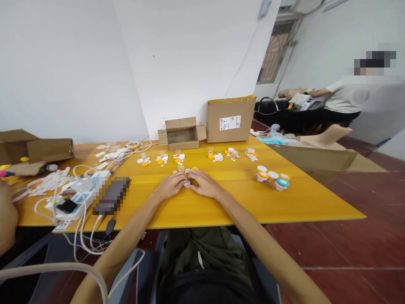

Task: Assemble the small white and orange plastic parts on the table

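My left hand (pixel 171 185) and my right hand (pixel 202 184) meet over the middle of the table. Their fingers are closed around a small whitish round piece (pixel 187 183), mostly covered, so its exact kind is unclear. Just beyond the fingertips stands a small clear container (pixel 181 168), with small white parts (pixel 187 171) lying beside it. Farther back lie several small groups of clear containers, orange lids (pixel 211 156) and white bits (pixel 218 157). On the right sit several closed clear jars with white, orange and teal lids (pixel 282 182).
An open small carton (pixel 183 139) and a tall cardboard box (pixel 230 120) stand along the back. Left are a power strip (pixel 79 200) with cables, a dark phone-like device (pixel 112 196) and another open box (pixel 50 148). Someone's arm (pixel 6 217) shows far left; another person (pixel 344 99) sits far right.
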`<action>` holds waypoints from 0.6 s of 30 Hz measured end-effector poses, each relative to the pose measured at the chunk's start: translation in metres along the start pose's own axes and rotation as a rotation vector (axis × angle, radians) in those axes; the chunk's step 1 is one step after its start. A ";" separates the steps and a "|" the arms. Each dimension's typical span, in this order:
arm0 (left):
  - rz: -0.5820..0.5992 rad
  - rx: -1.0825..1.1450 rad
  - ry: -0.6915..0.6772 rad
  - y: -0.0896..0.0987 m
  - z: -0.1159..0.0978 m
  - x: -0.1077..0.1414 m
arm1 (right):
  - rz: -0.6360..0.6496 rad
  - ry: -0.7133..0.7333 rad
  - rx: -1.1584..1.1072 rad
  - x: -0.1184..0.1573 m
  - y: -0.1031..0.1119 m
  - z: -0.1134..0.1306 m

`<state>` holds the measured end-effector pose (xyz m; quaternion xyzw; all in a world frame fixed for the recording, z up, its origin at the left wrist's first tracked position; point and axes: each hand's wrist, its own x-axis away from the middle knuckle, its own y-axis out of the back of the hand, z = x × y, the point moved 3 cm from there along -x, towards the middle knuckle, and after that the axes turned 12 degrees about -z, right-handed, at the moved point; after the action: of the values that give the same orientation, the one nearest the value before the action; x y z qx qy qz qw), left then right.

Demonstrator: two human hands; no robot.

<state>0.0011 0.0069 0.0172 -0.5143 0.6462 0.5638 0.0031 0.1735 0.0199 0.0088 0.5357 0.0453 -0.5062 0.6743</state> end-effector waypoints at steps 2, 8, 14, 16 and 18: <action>0.001 -0.003 -0.003 0.000 -0.001 0.000 | 0.003 -0.001 -0.002 0.000 0.000 0.000; -0.005 0.024 0.006 0.000 -0.001 -0.001 | -0.001 -0.005 -0.009 0.000 0.000 0.000; -0.027 0.077 0.032 0.001 0.001 -0.003 | -0.007 -0.005 -0.012 0.001 -0.001 -0.002; -0.036 0.086 0.046 0.001 0.001 -0.003 | -0.006 0.001 -0.015 0.001 -0.001 -0.003; -0.041 0.092 0.054 0.001 0.001 -0.003 | -0.007 0.003 -0.016 0.001 -0.001 -0.003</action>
<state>0.0008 0.0096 0.0193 -0.5419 0.6605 0.5193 0.0208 0.1742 0.0221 0.0062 0.5309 0.0524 -0.5073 0.6767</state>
